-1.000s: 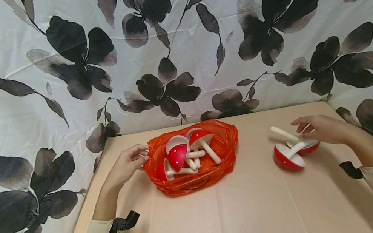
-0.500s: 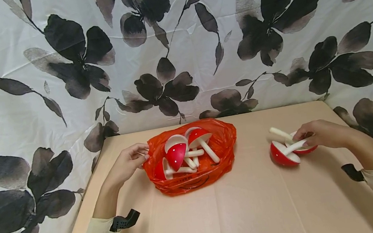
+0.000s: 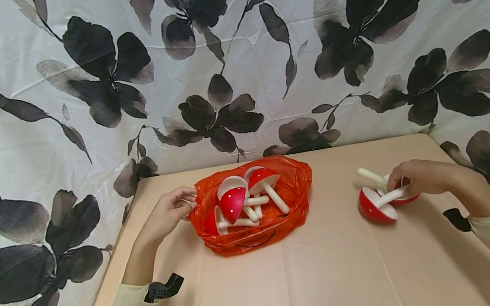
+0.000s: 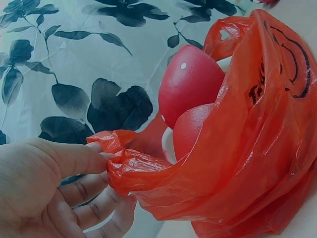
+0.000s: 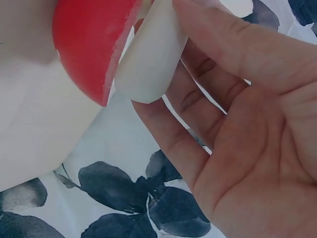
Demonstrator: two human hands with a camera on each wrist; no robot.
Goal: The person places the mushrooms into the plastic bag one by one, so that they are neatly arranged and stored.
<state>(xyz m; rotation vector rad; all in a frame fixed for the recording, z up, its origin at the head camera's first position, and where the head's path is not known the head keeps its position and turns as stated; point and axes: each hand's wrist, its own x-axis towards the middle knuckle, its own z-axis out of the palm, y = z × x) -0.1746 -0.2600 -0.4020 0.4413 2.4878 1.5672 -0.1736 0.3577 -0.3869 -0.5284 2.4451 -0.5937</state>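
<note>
My left hand [image 3: 168, 213] pinches the left rim of a crumpled red plastic bag [image 3: 276, 235]; the left wrist view shows the bag's edge [image 4: 133, 171] between thumb and fingers. Inside the open bag lie several toy mushrooms [image 3: 234, 206] with red, white-dotted caps and white stems. To the right, my right hand [image 3: 431, 178] holds the white stem of another toy mushroom [image 3: 375, 209], its cap facing left. Thumb and fingers close on that stem [image 5: 151, 54] in the right wrist view. Partly hidden behind it lies a second toy mushroom [image 3: 370, 175], stem pointing up and left.
Everything rests on a light wooden table [image 3: 329, 273]. A white cloth with dark flowers [image 3: 283, 44] hangs behind the table and along its sides. Bare tabletop separates the bag from the two mushrooms at the right.
My right hand has come down and left from above the two mushrooms and taken hold of one stem. My left hand stays at the bag's rim.
</note>
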